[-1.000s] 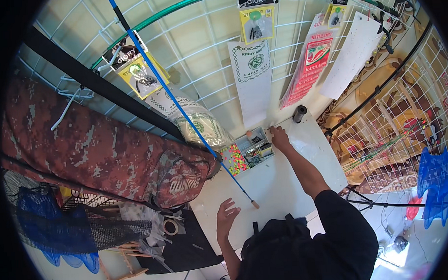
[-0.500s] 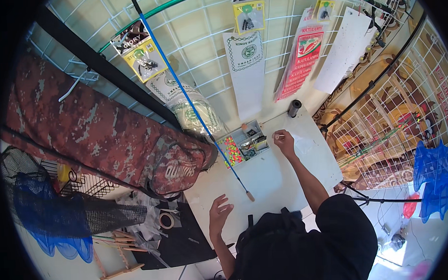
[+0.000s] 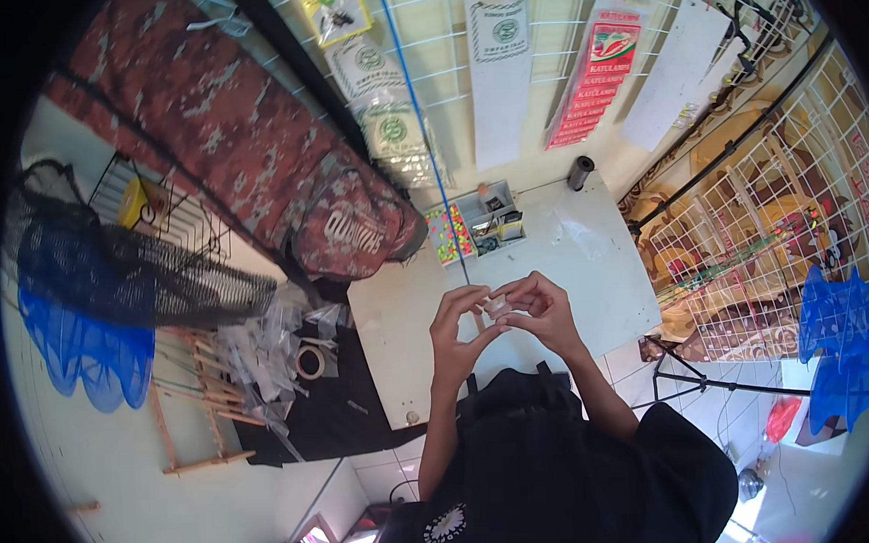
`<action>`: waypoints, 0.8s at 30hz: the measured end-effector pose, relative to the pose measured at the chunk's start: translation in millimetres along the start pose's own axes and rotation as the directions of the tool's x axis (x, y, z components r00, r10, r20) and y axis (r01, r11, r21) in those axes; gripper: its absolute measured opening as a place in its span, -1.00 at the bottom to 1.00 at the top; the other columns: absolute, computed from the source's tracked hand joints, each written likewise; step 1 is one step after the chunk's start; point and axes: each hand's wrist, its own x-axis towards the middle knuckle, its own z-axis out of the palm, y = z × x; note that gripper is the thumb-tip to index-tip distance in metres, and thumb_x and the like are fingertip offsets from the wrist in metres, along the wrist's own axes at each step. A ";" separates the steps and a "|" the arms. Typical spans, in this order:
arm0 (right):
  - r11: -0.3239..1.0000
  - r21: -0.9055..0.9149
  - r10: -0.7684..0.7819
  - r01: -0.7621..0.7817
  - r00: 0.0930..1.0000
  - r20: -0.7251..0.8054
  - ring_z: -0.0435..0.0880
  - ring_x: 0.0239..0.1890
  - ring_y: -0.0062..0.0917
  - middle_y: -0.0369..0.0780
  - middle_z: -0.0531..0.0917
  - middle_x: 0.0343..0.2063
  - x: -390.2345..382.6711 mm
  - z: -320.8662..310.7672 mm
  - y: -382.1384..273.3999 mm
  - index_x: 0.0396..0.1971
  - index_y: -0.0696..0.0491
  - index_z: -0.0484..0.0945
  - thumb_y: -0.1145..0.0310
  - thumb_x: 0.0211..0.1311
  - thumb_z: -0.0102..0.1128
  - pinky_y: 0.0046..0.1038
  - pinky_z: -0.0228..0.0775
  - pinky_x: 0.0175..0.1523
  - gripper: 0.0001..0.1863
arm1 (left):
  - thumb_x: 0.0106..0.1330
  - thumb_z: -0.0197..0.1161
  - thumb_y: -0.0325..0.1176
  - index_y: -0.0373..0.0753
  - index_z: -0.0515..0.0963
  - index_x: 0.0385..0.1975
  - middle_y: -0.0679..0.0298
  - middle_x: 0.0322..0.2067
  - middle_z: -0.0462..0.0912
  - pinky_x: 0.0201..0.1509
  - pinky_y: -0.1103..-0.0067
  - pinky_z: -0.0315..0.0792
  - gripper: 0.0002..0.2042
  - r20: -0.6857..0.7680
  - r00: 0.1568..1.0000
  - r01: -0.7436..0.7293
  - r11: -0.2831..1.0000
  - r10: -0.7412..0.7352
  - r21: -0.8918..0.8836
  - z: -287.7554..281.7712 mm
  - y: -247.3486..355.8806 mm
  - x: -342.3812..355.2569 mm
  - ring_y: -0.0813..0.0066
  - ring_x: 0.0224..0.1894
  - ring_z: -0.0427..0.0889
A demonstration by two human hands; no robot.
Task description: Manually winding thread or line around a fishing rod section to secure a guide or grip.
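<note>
A head-worn fisheye looks down at the white table (image 3: 602,285).

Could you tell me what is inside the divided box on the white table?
Left section of the box: many small bright pieces. Other sections: dark items, too small to identify. The blue rod hides some pieces; the floor beneath them is covered.

This looks to us like a fishing-tackle shop: packets (image 3: 595,84) hang on a white wire rack along the far wall, a dark net (image 3: 133,258) hangs at left, a blue net (image 3: 844,343) at right, near green-tipped rods.
</note>
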 end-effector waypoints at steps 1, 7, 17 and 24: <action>0.999 0.050 0.001 0.000 1.000 -0.016 0.66 -0.08 -0.40 0.01 0.60 -0.12 -3.0 6.5 -3.0 -0.31 0.18 0.40 0.68 0.02 0.35 -0.39 0.55 0.07 -0.70 | -0.11 0.52 -0.55 -0.28 0.60 -0.11 0.15 -0.16 0.60 -0.10 0.53 0.47 -0.54 0.028 0.999 -0.030 0.998 0.032 -0.056 -2.0 -3.0 -4.4 0.40 -0.14 0.58; 0.994 0.018 0.108 -0.109 0.994 0.030 0.66 -0.10 -0.42 -0.06 0.63 -0.16 -16.3 13.0 -8.3 -0.26 0.23 0.48 0.60 0.18 0.24 -0.43 0.50 0.07 -0.84 | 0.01 0.38 -0.71 -0.39 0.55 -0.08 0.12 -0.10 0.54 0.08 0.47 0.46 -0.60 -0.020 0.999 0.046 0.990 -0.049 -0.135 -10.7 0.8 -28.3 0.33 -0.02 0.56; 0.808 -0.574 -0.142 0.134 0.989 0.032 0.70 -0.18 -0.52 -0.20 0.72 -0.35 -28.4 28.4 -44.2 -0.26 0.15 0.60 0.58 0.10 0.31 -0.49 0.51 -0.07 -0.82 | 0.07 0.32 -0.75 -0.40 0.53 -0.07 0.14 -0.08 0.51 0.06 0.51 0.57 -0.62 -0.096 0.989 0.096 0.977 -0.116 -0.192 -13.4 20.2 -40.9 0.36 -0.07 0.63; 0.634 -0.724 -0.248 0.273 0.958 0.145 0.67 -0.27 -0.41 -0.26 0.70 -0.34 -28.0 34.7 -48.4 -0.31 0.07 0.63 0.54 0.00 0.38 -0.42 0.50 -0.14 -0.79 | 0.03 0.35 -0.75 -0.41 0.54 -0.14 0.13 -0.12 0.54 0.05 0.50 0.57 -0.65 -0.088 0.991 0.082 0.978 -0.100 -0.192 -13.5 17.6 -44.4 0.38 -0.08 0.63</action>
